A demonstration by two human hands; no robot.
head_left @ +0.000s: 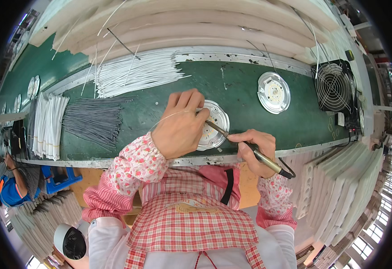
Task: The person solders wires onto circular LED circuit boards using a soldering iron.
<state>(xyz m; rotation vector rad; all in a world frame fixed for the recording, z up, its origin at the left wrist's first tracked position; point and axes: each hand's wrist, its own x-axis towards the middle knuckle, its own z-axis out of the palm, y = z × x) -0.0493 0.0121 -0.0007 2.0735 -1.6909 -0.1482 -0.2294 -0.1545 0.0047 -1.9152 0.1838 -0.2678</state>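
A round silver LED lamp plate [219, 120] lies on the green bench in front of me. My left hand [181, 124] covers its left side, fingers pinched together. From that pinch a strand of solder wire [165, 118] runs back over the hand toward the sleeve; the grip itself is partly hidden. My right hand [257, 151] is closed round a soldering iron [265, 160] like a pen. The iron's tip reaches the plate beside my left fingertips; whether it touches is hard to see. A second lamp plate [274, 93] sits farther right.
White wires [135, 74] and dark grey wires [95, 119] lie in bundles at the left, beside a banded white bundle [49, 125]. A black fan [335, 87] stands at the right end. Pale stacked trays [196, 27] line the back. Another person [19, 186] is at far left.
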